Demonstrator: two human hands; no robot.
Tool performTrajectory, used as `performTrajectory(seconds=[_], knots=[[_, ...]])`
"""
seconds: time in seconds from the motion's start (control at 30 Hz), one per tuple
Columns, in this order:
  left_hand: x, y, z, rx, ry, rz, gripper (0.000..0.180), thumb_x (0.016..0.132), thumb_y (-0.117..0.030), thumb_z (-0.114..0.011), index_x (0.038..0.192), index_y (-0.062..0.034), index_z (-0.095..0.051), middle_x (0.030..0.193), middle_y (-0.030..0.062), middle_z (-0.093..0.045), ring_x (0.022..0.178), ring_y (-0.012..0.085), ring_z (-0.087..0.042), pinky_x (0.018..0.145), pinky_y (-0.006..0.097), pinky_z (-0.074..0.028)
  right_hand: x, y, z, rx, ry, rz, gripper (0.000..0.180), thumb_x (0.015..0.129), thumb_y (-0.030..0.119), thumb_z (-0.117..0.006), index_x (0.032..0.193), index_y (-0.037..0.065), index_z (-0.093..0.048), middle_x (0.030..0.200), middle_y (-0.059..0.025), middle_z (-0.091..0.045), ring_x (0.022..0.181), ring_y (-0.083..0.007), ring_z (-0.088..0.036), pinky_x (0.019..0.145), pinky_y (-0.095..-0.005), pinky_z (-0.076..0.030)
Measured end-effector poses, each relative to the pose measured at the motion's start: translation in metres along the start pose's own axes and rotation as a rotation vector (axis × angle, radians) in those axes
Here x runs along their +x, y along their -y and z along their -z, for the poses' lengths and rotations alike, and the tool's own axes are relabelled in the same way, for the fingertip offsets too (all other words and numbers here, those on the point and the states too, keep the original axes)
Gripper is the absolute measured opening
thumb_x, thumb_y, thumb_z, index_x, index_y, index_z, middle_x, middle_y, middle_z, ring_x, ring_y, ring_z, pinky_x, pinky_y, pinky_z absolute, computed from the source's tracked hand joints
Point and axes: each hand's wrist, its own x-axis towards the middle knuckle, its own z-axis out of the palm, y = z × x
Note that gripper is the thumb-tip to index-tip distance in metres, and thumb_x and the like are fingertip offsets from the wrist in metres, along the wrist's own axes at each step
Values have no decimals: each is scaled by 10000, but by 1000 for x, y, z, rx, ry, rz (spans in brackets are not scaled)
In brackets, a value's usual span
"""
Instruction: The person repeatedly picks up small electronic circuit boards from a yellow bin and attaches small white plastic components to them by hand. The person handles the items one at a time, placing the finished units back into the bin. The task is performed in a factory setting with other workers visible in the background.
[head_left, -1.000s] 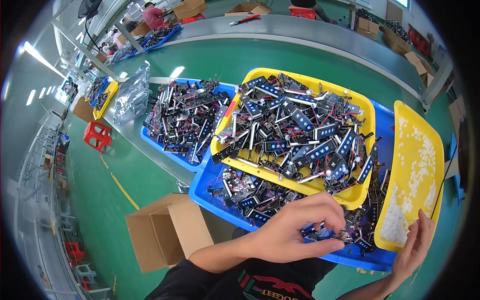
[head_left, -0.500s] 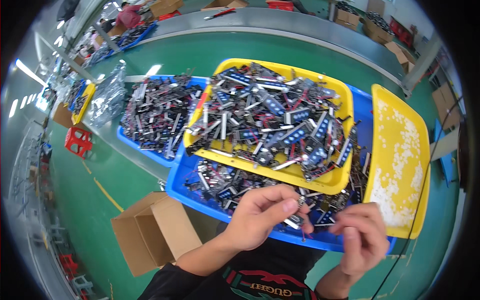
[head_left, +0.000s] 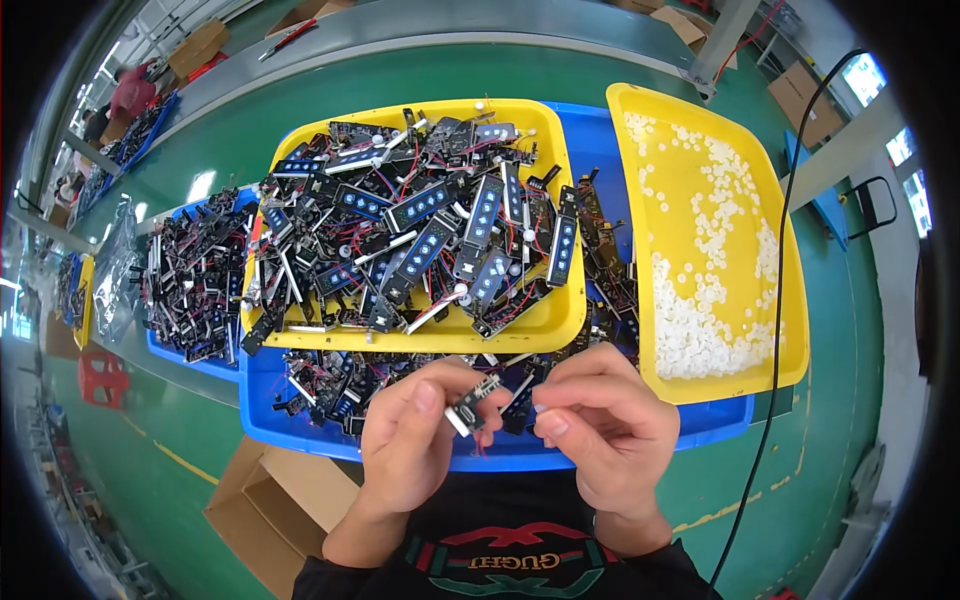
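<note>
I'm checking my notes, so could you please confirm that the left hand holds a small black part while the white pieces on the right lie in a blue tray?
One thing is off: the tray with the white pieces is yellow, as the head view shows. It is on the right, and the left hand does hold a small black part.

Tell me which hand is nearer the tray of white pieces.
Right. The right hand is by the near left corner of the tray; the left hand is farther left.
</note>
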Motion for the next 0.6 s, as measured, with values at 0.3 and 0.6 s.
performTrajectory(seconds=[0.3,0.6], knots=[[-8,1,11,39,26,42,371,893,-9,-633,1254,17,-553,1142,136,-659,810,72,-577,665,213,-455,-4,-8,-6,56,33,-65,191,795,-75,-706,978,-27,-683,904,-117,-642,744,-131,-581,643,-236,-451],[-8,-19,0,-35,63,108,472,911,-105,-583,1332,76,-469,955,111,-588,861,165,-561,751,297,-460,-7,-7,-7,61,-26,-66,146,787,-82,-674,929,-61,-648,890,-153,-618,784,-184,-587,685,-274,-466]])
